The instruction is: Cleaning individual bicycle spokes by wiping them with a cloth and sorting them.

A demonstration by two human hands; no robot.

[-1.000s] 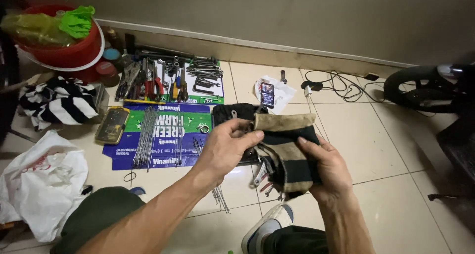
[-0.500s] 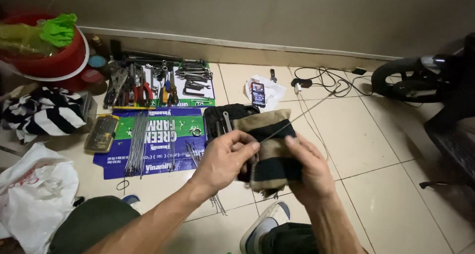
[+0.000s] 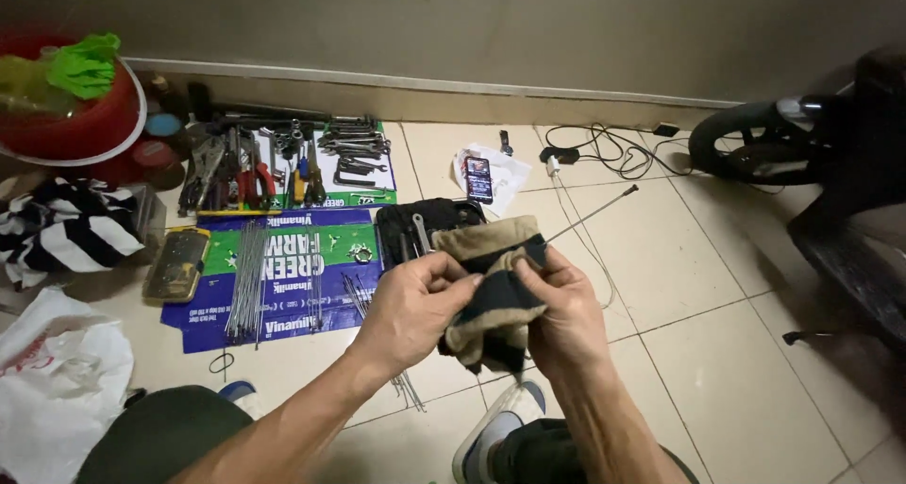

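While you're crouched over the tiled floor (image 3: 717, 352), here's the spread going left to right. Way over at 9 o'clock there's a white plastic bag (image 3: 57, 371), with a black-and-white striped cloth (image 3: 66, 229) above it and a red basin (image 3: 75, 116) holding something green up at 10 o'clock. Next comes a flattened blue-and-green carton (image 3: 283, 286) used as a mat, a yellow-edged case (image 3: 176, 265) at its left edge, a bundle of thin metal spokes (image 3: 248, 276) lying on it, and pliers and wrenches (image 3: 283, 163) lined up just past it toward 11 o'clock.

Dead center, your left hand (image 3: 411, 305) is closed, thumb and fingers pinching the near edge of a tan and black rag (image 3: 495, 300). Your right hand (image 3: 562, 309) is clamped on the same rag from the other side, bunching it, and a long thin metal rod (image 3: 595, 212) sticks out of the rag toward 1 o'clock. Both hands touch the cloth and sit just beside each other. A black tray (image 3: 425, 222) with a couple of small tools is right behind the rag.

Further right, a phone (image 3: 478, 177) lies on white paper (image 3: 510, 168) at 12 o'clock, a black cable (image 3: 604, 149) snakes beside it, and a dark wheel (image 3: 755, 144) sits at 2 o'clock. Your white shoe (image 3: 491, 437) shows at 6 o'clock.
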